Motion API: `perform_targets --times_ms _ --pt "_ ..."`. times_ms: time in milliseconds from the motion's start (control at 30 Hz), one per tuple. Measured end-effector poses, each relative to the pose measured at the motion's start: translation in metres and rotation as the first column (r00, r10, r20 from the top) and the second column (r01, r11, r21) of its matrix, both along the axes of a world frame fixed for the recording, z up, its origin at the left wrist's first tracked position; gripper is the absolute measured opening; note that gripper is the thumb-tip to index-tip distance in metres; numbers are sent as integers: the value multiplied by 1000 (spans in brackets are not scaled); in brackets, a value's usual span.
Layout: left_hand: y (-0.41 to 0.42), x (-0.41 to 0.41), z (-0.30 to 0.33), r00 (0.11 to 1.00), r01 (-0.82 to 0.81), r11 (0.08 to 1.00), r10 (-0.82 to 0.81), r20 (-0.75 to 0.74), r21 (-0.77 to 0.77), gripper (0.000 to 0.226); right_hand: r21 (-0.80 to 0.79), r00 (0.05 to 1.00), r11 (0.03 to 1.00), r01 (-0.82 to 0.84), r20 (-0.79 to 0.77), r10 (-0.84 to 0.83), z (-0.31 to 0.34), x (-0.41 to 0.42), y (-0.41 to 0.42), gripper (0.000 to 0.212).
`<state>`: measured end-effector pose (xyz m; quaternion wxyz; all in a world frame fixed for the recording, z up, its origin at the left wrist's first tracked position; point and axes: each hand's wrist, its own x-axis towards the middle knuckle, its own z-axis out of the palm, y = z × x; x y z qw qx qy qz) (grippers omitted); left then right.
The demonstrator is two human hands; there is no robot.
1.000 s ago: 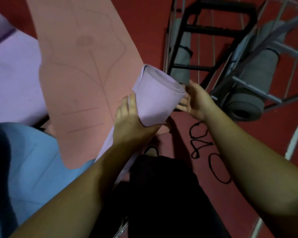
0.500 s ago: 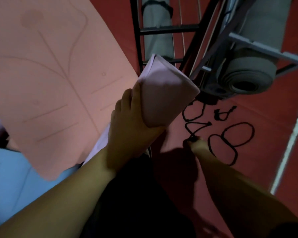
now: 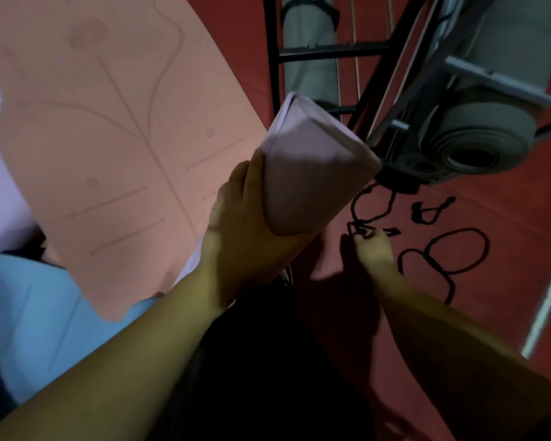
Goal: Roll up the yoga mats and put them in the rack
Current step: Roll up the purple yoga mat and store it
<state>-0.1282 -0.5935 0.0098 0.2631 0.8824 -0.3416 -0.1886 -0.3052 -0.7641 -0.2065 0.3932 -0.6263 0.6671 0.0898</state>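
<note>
Your left hand (image 3: pixel 245 224) is clamped around the rolled lilac mat (image 3: pixel 312 173), held up beside the rack (image 3: pixel 379 100), while your right hand (image 3: pixel 374 249) pinches a black strap (image 3: pixel 363 229) off the red floor (image 3: pixel 506 202), probably next to tie the roll.

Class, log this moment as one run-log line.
left hand: grips rolled mat | right hand: pinches black strap on floor | rack: not yet loaded

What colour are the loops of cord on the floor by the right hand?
Black, against the dark red floor; the cord loops show clearly in the head view.
</note>
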Motion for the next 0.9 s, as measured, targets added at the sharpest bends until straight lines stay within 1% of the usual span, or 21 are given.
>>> perform_targets --times_ms 67,133,200,233,300,333,367,400,467,533,600,667,700,767,833,900 --pt "9 0 12 998 -25 999 23 -61 -43 128 -36 990 999 4 142 1 29 16 2 13" --pt "22 1 27 990 -77 989 62 -124 -123 124 -75 955 995 -60 287 79 66 38 4 12" --pt "43 0 41 987 -107 974 79 -140 -200 116 -78 865 992 -96 486 122 115 59 12 11" --pt "51 -1 46 985 -120 969 89 -149 -216 112 -80 815 990 -116 563 141 139 67 16 9" --pt "70 -1 57 977 -169 954 131 -166 -247 104 -121 730 980 -159 653 199 194 84 22 3" --pt "83 -2 62 975 -189 946 149 -166 -262 101 -136 690 974 -180 689 223 220 92 27 5" --pt "101 -4 72 973 -207 938 167 -160 -279 103 -152 647 968 -201 721 248 252 101 37 8" --pt "116 -5 75 970 -220 933 180 -163 -284 109 -158 614 962 -220 744 263 279 109 46 12" --pt "150 -9 83 962 -252 925 207 -180 -286 120 -169 555 944 -283 774 305 327 124 69 14" --pt "173 -15 89 952 -279 927 232 -199 -253 130 -92 501 921 -378 816 288 364 138 94 15" --pt "194 -24 97 945 -302 922 256 -203 -243 140 -26 447 872 -488 851 275 393 150 124 18" --pt "224 -33 107 936 -330 904 275 -222 -272 140 -35 424 805 -593 836 349 418 155 162 18" --pt "233 -36 107 928 -342 901 280 -246 -268 138 -66 428 780 -622 806 409 424 155 175 17" --pt "256 -43 116 910 -379 884 301 -286 -274 136 -185 406 710 -679 712 573 434 154 202 16" --pt "283 -53 131 878 -444 836 333 -344 -323 132 -298 337 605 -738 614 713 446 149 239 22" --pt "299 -60 146 856 -498 772 364 -367 -395 122 -394 290 544 -741 542 789 455 146 271 24"
